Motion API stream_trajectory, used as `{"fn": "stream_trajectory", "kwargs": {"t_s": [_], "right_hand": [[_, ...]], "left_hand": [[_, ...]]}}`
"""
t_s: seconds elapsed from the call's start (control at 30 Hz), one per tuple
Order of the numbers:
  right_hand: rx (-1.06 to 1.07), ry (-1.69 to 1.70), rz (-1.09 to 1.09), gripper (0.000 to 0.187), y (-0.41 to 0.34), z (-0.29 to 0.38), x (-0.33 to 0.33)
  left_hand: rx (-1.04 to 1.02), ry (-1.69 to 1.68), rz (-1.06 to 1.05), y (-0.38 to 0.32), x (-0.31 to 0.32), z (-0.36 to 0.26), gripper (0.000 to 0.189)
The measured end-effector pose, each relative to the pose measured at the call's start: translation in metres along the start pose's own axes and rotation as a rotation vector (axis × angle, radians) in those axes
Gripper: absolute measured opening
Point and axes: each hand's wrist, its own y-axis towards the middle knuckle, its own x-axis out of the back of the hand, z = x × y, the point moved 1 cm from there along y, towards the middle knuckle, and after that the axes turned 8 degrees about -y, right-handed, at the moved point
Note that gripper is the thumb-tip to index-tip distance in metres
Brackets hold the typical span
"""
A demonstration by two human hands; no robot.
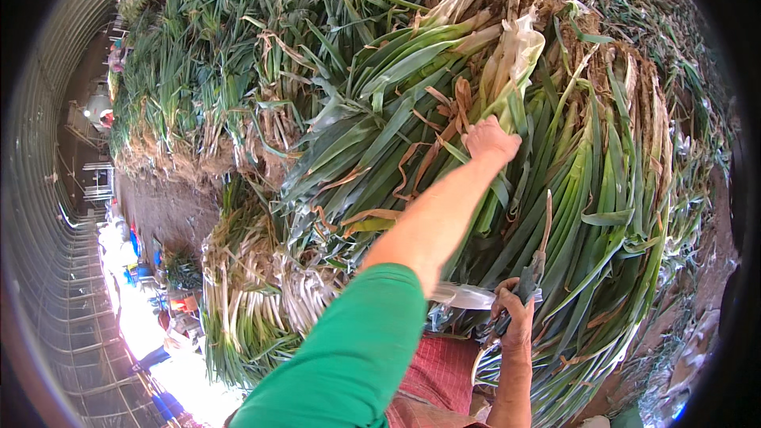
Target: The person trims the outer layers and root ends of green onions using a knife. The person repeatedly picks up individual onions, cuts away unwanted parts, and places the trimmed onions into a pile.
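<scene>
My left hand [491, 138], at the end of a green sleeve, is closed around a leek-like green onion plant [505, 101] just below its pale stem. Under and around it lies a large heap of the same plants [571, 190], roots towards the top. Lower right, my right hand [514, 312] holds a dark-handled cutting tool [528, 285] with a narrow, soiled blade pointing up; its exact kind cannot be told. A translucent plastic strip [464, 296] lies beside that hand. Several dry brown leaves hang among the green ones.
More bundles of green onions stand at upper left [196, 71] and lower left [255, 297], beside bare soil [166, 208]. Loose leaves litter the ground at right [684, 89]. Red checked cloth [440, 368] covers my lap. A ribbed tunnel roof [47, 249] curves along the left.
</scene>
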Motion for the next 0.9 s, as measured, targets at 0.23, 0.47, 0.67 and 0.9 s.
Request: {"fn": "stream_trajectory", "kwargs": {"t_s": [0.23, 0.47, 0.67, 0.9], "right_hand": [[0.036, -0.064, 0.001, 0.018, -0.005, 0.032, -0.024], [0.060, -0.539, -0.128, 0.024, 0.030, 0.013, -0.080], [0.067, -0.838, -0.234, 0.032, 0.059, -0.001, -0.115], [-0.003, -0.960, -0.305, 0.034, 0.130, 0.034, -0.109]], "left_hand": [[-0.346, -0.424, 0.378, -0.042, 0.102, 0.054, 0.051], [-0.233, 0.003, 0.290, -0.110, 0.117, 0.116, 0.069], [-0.216, 0.064, 0.302, -0.136, 0.132, 0.124, 0.080], [-0.156, 0.050, 0.357, -0.162, 0.134, 0.143, 0.080]]}}
